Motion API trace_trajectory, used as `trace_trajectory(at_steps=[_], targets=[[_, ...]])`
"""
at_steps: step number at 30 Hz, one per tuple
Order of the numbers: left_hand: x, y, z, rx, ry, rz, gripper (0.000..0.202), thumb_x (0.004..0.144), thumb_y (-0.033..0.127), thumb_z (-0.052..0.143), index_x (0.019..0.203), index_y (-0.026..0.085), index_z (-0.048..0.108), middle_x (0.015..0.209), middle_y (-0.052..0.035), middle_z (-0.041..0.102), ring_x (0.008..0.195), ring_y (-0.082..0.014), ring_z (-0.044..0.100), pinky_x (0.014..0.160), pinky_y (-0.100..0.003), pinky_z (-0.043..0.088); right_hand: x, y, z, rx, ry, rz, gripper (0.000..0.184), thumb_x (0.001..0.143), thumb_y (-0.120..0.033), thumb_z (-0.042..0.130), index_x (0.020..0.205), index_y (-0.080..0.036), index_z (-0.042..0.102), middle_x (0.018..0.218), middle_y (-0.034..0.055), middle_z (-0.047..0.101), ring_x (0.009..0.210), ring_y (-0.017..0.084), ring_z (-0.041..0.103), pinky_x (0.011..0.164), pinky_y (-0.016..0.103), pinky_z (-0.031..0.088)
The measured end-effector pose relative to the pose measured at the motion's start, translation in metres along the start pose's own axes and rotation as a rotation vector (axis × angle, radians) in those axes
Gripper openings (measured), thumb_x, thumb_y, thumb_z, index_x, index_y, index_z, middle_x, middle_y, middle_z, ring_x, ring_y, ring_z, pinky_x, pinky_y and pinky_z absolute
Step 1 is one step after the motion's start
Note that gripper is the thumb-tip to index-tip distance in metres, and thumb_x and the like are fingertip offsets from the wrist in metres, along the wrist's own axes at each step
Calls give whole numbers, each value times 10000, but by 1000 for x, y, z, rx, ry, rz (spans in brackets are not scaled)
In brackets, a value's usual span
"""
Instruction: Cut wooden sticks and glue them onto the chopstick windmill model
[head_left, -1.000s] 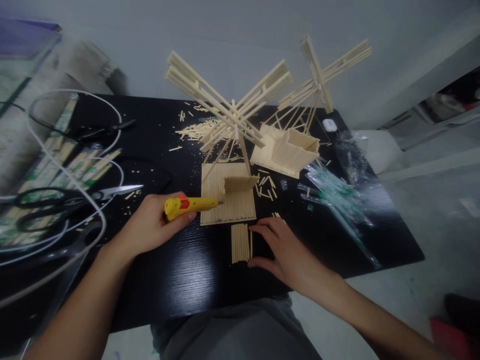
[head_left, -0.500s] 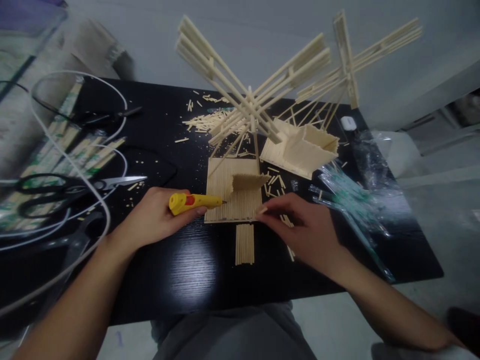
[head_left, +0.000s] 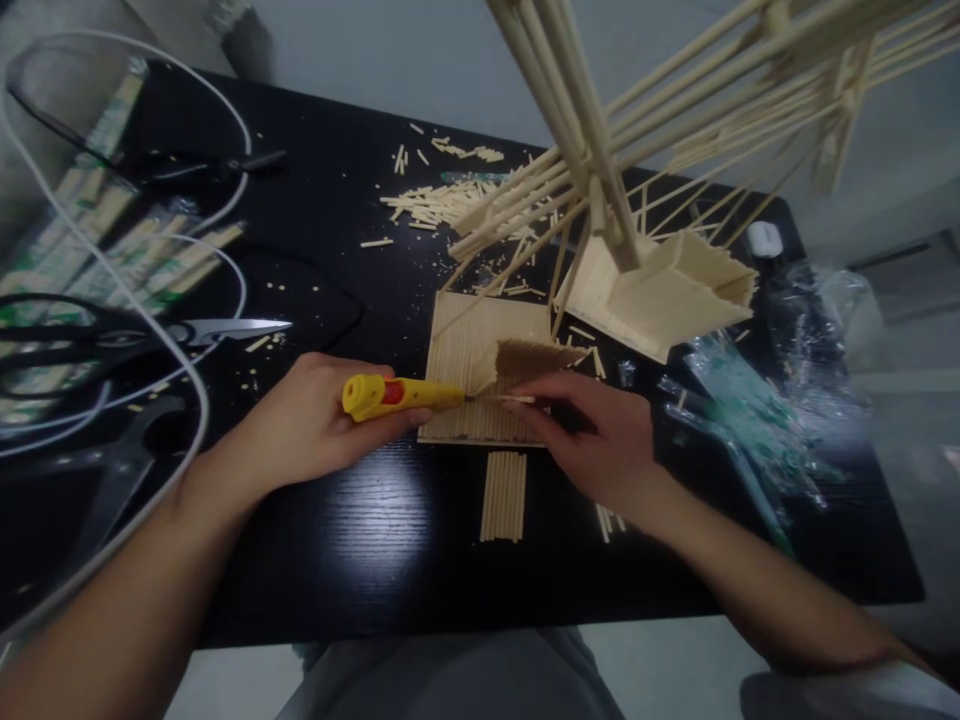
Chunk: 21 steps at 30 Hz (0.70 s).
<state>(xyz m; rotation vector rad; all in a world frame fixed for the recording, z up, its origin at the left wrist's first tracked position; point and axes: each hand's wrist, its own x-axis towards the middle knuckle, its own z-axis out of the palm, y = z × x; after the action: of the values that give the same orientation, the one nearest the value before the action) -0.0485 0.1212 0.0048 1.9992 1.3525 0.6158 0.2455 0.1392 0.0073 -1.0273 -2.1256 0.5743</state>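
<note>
My left hand (head_left: 322, 415) is closed around a yellow glue gun (head_left: 405, 394), whose tip points right over a square base of wooden sticks (head_left: 465, 330). A short thin wooden stick (head_left: 517, 399) is pinched in my right hand (head_left: 592, 430), its left end close to the glue gun's tip; whether they touch I cannot tell. On the base stands a small wall of sticks (head_left: 536, 356), just behind my right fingers. Below the base lies a flat panel of sticks (head_left: 503, 495). A windmill-like frame of sticks (head_left: 600, 190) rises behind the base.
A second stick model (head_left: 667, 290) stands at the back right. Large scissors (head_left: 217, 330), a white cable (head_left: 112, 270) and wrapped stick bundles (head_left: 112, 250) lie on the left. Cut sticks (head_left: 435, 205) are piled behind. Crumpled plastic wrappers (head_left: 750, 400) cover the right side.
My right hand has lifted the stick from the base's right front corner leftward to the glue gun's tip. The camera view has shifted, and the stick frame now appears closer and farther right.
</note>
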Motion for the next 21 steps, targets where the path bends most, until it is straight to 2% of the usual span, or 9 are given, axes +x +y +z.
trace_trajectory(at_steps=[9,21], targets=[[1,4,-4,27,-17,-17,418,937,474,705,643,205,579,528,58,513,455,-78,440,479,-242,307,-1,-3,4,20,9,-62,131,935,-144,811,1012,-241,769,955,-10,851,849,159,824,770,240,662],[1,6,-4,1,-30,-58,417,917,493,713,636,210,591,503,52,484,451,-83,424,468,-264,282,-2,-3,10,-32,18,-106,103,958,-156,795,1015,-226,746,975,-4,849,854,151,820,800,241,659]])
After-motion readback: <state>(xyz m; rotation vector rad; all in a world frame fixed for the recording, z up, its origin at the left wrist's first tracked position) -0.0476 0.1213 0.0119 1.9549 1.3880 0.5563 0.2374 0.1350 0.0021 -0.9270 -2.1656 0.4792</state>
